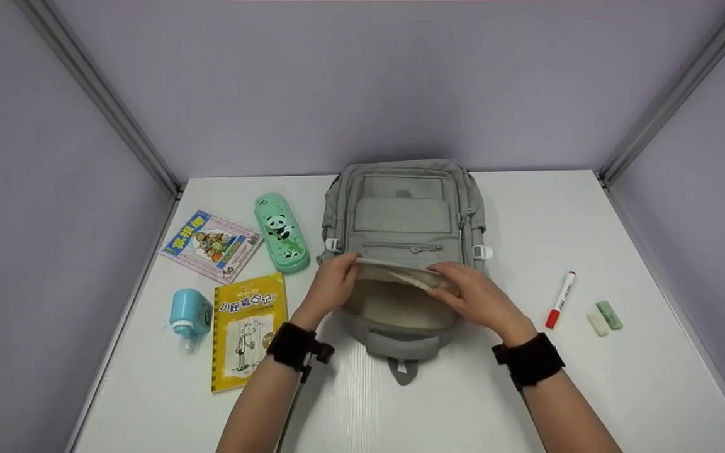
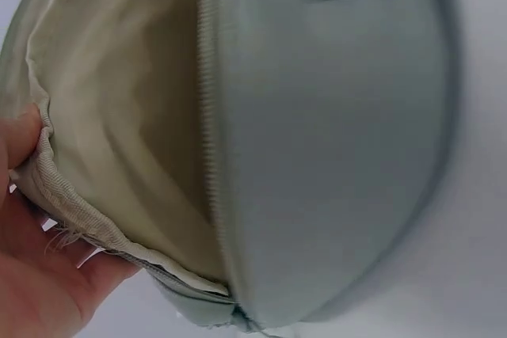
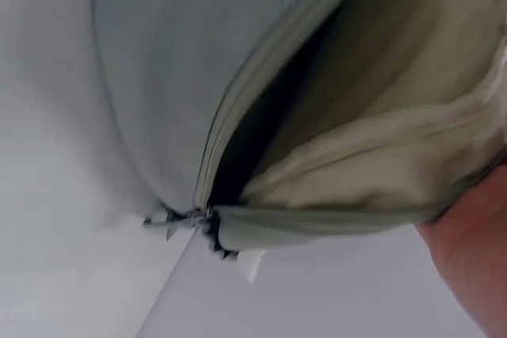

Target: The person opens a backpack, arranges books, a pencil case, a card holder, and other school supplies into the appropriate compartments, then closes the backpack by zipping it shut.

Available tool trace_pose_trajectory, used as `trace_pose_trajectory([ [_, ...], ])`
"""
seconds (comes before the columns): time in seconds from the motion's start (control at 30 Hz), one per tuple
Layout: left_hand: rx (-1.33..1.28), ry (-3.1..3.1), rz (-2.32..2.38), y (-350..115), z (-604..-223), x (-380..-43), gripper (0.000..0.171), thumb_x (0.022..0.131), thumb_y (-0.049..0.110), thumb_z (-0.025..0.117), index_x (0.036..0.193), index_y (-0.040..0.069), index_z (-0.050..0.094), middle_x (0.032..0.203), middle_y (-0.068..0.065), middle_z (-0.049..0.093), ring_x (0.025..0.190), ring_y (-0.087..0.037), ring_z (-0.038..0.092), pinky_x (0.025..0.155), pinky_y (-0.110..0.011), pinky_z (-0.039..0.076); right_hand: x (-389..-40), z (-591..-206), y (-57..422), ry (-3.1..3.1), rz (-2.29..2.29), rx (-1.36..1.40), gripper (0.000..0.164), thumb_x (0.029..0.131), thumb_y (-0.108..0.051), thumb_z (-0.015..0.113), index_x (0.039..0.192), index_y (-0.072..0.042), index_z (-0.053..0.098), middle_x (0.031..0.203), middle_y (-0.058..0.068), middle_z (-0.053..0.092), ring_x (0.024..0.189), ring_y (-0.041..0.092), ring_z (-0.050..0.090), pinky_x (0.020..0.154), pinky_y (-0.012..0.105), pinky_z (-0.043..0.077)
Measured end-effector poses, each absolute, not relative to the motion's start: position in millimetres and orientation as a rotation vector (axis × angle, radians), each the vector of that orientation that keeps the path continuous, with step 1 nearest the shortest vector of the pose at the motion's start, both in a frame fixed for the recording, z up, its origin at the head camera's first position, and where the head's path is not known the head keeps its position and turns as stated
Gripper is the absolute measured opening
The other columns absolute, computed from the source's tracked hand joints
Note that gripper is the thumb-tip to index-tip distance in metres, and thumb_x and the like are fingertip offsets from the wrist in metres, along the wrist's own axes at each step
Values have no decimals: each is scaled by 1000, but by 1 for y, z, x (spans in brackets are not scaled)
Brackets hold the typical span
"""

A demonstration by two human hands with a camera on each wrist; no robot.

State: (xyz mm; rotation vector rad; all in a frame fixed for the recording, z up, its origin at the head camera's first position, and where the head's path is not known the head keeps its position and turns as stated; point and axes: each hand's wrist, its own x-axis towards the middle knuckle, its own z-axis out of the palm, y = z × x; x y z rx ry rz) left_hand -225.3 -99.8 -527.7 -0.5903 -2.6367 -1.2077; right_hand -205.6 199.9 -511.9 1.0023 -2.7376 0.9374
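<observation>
A grey backpack (image 1: 402, 217) lies on the table with its main compartment unzipped toward the person. My left hand (image 1: 332, 286) pinches the left part of the opening's upper edge, thumb on the inside. On the right, that same edge is held by my right hand (image 1: 482, 299) between thumb and fingers. Between the hands the mouth gapes, and beige lining (image 2: 119, 116) shows in both wrist views. A zipper pull (image 3: 170, 221) hangs at one end of the opening in the right wrist view. The bottom of the compartment is hidden.
Left of the backpack lie a green panda pencil case (image 1: 282, 233), a pink-and-blue book (image 1: 211, 245), a yellow book (image 1: 249, 333) and a light-blue bottle-shaped item (image 1: 191, 313). To the right are a red-and-white marker (image 1: 561, 300) and two small blocks, one green (image 1: 609, 314), one pale (image 1: 597, 324).
</observation>
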Motion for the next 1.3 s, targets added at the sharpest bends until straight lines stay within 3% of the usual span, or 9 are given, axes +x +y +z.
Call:
trace_pose_trajectory([
  [0.23,-573,-2565,-1251,-108,-504,-245,23,98,4,54,76,7,49,62,4,35,55,-14,39,52,-30,32,-216,-503,208,-2717,958,974,45,95,-35,65,133,-13,60,128,3,61,114,21,59,92,43,48],
  [0.53,-476,-2556,-1279,-107,-494,-258,20,97,0,52,78,6,50,67,1,39,61,-17,40,58,-32,33,-238,-496,201,-2566,916,1016,33,91,-12,71,124,-11,67,111,4,69,99,20,66,81,39,53],
  [0.77,-390,-2554,-1276,-104,-500,-255,20,98,5,55,79,8,51,70,0,41,65,-17,42,59,-32,34,-250,-488,197,-2628,974,1014,30,94,-7,66,123,-5,68,113,10,70,100,23,67,82,40,53],
  [0.93,-392,-2519,-1262,-105,-505,-252,15,98,5,56,83,7,56,72,0,44,68,-17,43,62,-33,35,-255,-479,195,-2685,1006,977,28,93,-5,66,121,-3,69,108,12,71,81,17,66,73,38,53],
  [1.07,-387,-2495,-1232,-107,-506,-247,9,98,5,57,91,6,62,72,0,45,68,-17,44,61,-32,35,-259,-472,193,-2687,986,938,25,93,-2,66,117,-2,71,102,13,72,62,12,55,63,34,49],
  [1.2,-412,-2461,-1185,-110,-505,-242,8,98,10,59,94,6,64,73,1,46,67,-15,45,60,-31,37,-260,-463,192,-2678,992,889,21,93,0,65,113,-2,72,94,12,73,56,12,49,58,32,45],
  [1.3,-461,-2421,-1187,-115,-504,-240,14,98,20,62,94,6,63,75,0,50,69,-15,47,62,-32,39,-261,-458,193,-2654,1032,863,20,92,0,66,111,0,73,96,12,73,63,13,57,61,32,48],
])
